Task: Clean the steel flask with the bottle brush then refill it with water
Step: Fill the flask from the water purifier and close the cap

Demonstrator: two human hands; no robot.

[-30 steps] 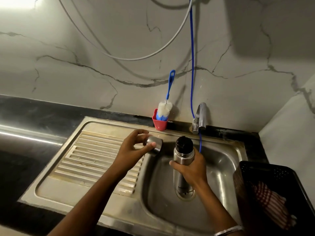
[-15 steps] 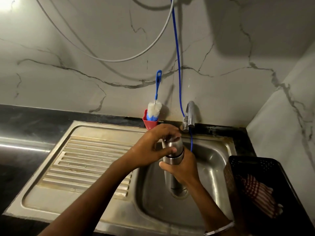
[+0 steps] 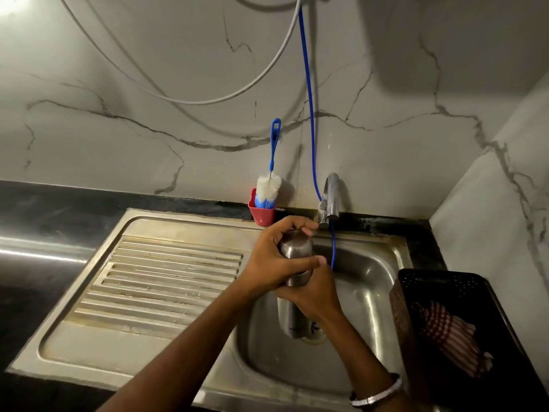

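The steel flask [image 3: 292, 316] stands upright in the sink basin [image 3: 368, 295]. My right hand [image 3: 316, 292] grips its body around the middle. My left hand [image 3: 276, 257] wraps around the steel cap [image 3: 295, 248] on top of the flask, fingers curled over it. The bottle brush [image 3: 269, 190], white bristles with a blue handle, stands in a small red cup [image 3: 263, 214] at the back of the sink, leaning on the wall. The tap [image 3: 329, 200] is just behind the flask; no water runs from it.
A ribbed steel drainboard [image 3: 166, 278] lies left of the basin. A black basket [image 3: 463, 331] holding a red checked cloth [image 3: 448, 337] sits at the right edge. A blue hose [image 3: 309, 114] and a grey hose [image 3: 208, 101] hang along the marble wall. Dark counter lies to the left.
My left hand carried the steel cap from beside the drainboard onto the flask's top and now closes around it. The right hand kept its grip on the flask.
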